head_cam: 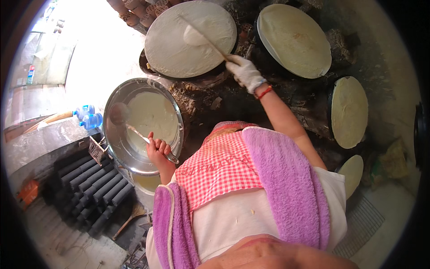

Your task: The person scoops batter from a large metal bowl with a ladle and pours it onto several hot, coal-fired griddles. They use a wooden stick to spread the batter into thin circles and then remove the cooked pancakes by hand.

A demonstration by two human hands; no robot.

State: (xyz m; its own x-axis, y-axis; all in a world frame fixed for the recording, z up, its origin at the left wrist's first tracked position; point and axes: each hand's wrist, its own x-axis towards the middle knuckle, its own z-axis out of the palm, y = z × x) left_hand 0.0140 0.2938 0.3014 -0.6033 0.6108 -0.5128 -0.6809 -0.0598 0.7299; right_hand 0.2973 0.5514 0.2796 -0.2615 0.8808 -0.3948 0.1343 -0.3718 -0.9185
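My left hand (158, 151), bare, grips the metal handle of a ladle (147, 139). The ladle's round bowl hangs over the left side of a large steel basin (179, 117) of pale batter (153, 114). In a white glove, my right hand (244, 71) holds a thin wooden stick (211, 43). That stick reaches across a round griddle covered with a white batter layer (168, 50). A whiter rounded patch (193, 36) shows beneath the stick; whether it is wet batter or a spreading blade, I cannot tell.
To the right are more round griddles with pale yellow flatbreads (295, 40), (350, 112), (352, 175). Perforated coal briquettes (141, 11) stand behind the first griddle. Stacked black cylinders (97, 183), a straw broom (129, 218) and blue water jugs (90, 121) lie left. A wire rack (361, 222) is at lower right.
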